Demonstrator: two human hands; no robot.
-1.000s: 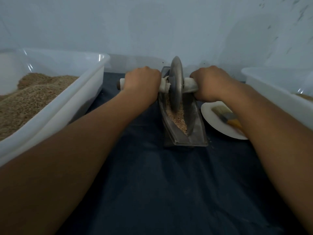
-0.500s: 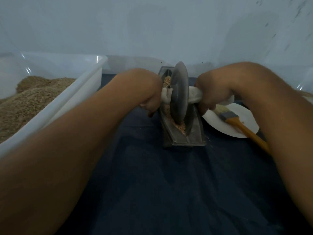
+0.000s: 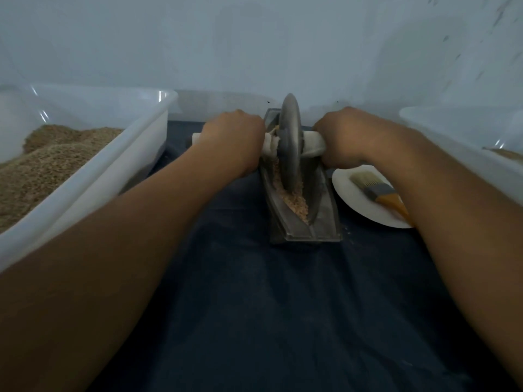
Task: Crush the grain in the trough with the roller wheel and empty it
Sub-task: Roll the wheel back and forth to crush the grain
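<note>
A grey metal trough (image 3: 325, 219) lies lengthwise on the dark cloth at the centre, with tan crushed grain (image 3: 294, 202) along its groove. A grey roller wheel (image 3: 290, 142) stands upright in the far half of the trough, on a white-wrapped axle. My left hand (image 3: 235, 137) is closed around the axle's left handle. My right hand (image 3: 342, 134) is closed around the right handle. The wheel's lower edge sits in the grain.
A large clear tub (image 3: 99, 171) holding brown grain stands at the left. Another clear tub (image 3: 467, 154) stands at the right. A white plate (image 3: 356, 202) with a wooden-handled brush (image 3: 379, 190) lies just right of the trough. A pale wall rises behind.
The wheel rolled toward me half a second ago, then back to the far half of the trough. Both arms have stretched out again with it.
</note>
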